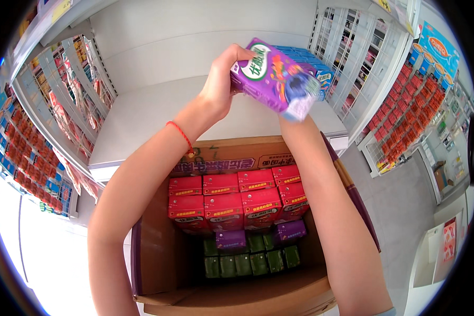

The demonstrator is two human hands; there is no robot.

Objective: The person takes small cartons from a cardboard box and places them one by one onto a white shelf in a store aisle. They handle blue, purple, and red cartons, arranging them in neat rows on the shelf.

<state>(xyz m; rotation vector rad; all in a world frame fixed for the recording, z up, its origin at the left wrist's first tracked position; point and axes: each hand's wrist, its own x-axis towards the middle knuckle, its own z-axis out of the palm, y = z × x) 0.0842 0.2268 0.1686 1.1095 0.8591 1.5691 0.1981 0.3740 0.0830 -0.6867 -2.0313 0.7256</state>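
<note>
My left hand (223,79), with a red cord bracelet on its wrist, grips the near end of a purple drink carton (274,79) with its thumb across the top. The carton is tilted above the white shelf. My right forearm reaches up behind the carton, which hides the right hand, so its hold cannot be seen. Beside the raised carton, blue drink cartons (324,77) stand in a row on the right part of the shelf. Below my arms an open cardboard box (154,252) holds red cartons (223,207), purple cartons (231,239) and dark green cartons (243,264).
The white shelf board (162,110) lies behind the box, between wire mesh side panels (351,47). Racks of small red packets (410,102) hang at right and left. Grey floor (403,185) shows at right, with a white display unit (430,252).
</note>
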